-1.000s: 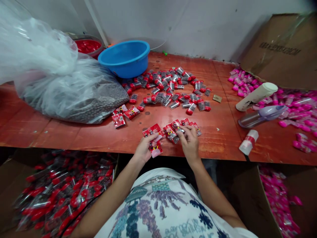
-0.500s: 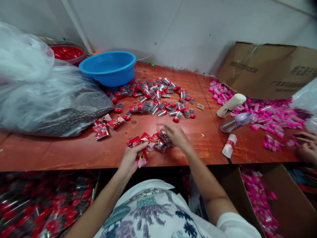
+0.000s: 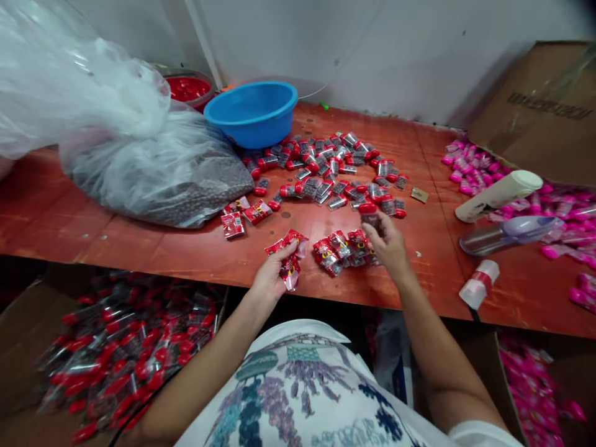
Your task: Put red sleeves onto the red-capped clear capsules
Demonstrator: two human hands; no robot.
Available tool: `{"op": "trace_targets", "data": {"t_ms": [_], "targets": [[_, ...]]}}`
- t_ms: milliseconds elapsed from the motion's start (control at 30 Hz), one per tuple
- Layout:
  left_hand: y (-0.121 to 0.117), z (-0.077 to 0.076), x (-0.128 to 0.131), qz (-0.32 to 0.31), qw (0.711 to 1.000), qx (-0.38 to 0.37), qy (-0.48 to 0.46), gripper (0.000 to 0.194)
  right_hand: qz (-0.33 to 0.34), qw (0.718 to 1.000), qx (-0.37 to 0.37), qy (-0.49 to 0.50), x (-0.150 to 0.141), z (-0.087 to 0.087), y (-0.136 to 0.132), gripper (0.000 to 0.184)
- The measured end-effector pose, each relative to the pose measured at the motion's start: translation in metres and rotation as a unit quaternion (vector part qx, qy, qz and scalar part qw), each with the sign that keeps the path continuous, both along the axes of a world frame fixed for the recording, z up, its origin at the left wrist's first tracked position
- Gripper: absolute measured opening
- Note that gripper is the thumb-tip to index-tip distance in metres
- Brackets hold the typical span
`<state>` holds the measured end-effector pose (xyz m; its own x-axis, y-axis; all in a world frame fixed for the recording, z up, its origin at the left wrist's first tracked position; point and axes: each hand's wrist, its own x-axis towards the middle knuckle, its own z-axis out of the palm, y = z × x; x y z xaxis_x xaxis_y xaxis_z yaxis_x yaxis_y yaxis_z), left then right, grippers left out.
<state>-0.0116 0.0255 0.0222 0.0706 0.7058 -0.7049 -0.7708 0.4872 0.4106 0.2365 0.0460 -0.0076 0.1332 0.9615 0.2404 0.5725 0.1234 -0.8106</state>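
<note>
Several red packets are pinched between thumb and fingers of our left hand, held at the counter's front edge with the forearm angled in from the left. Our right hand reaches farther forward, its fingers curled around a red-capped container at the near side of the container pile. Between our hands, filled packets lie in a row on the counter.
</note>
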Motion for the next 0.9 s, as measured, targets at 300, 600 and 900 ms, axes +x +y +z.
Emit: {"op": "trace_targets", "data": {"t_ms": [300, 600, 900], "targets": [[-0.001, 0.0, 0.007, 0.01, 1.0, 0.017, -0.002, 0.013, 0.075, 0.985, -0.046, 0.147, -0.102, 0.019, -0.075, 0.041], [-0.005, 0.001, 0.006, 0.042, 0.999, 0.026, 0.008, 0.008, 0.082, 0.985, -0.037, 0.148, -0.109, 0.013, -0.08, 0.039], [-0.014, -0.003, 0.006, 0.027, 0.997, 0.071, 0.006, 0.009, 0.07, 0.988, -0.03, 0.13, -0.109, 0.02, -0.075, 0.04]]}}
